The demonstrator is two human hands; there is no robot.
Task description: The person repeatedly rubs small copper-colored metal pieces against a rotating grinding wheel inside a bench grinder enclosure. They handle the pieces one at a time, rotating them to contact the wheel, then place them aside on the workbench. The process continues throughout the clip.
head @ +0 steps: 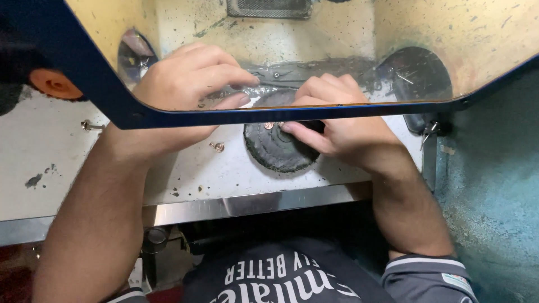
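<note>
1. Head view: left hand (pixel 188 84) curls behind the blue-framed shield (pixel 112 95); whether it grips anything, I cannot tell.
2. Right hand (pixel 331 120) pinches a small copper piece (pixel 269 125) against the black wheel (pixel 279 147).
3. Fingertips sit close; a slip could likely scrape them.

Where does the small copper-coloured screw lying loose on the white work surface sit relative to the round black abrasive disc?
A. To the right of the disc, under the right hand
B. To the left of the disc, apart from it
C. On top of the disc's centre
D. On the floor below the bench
B: the small copper-coloured screw lies on the white work surface, left of the round black abrasive disc and clear of its edge.
</note>
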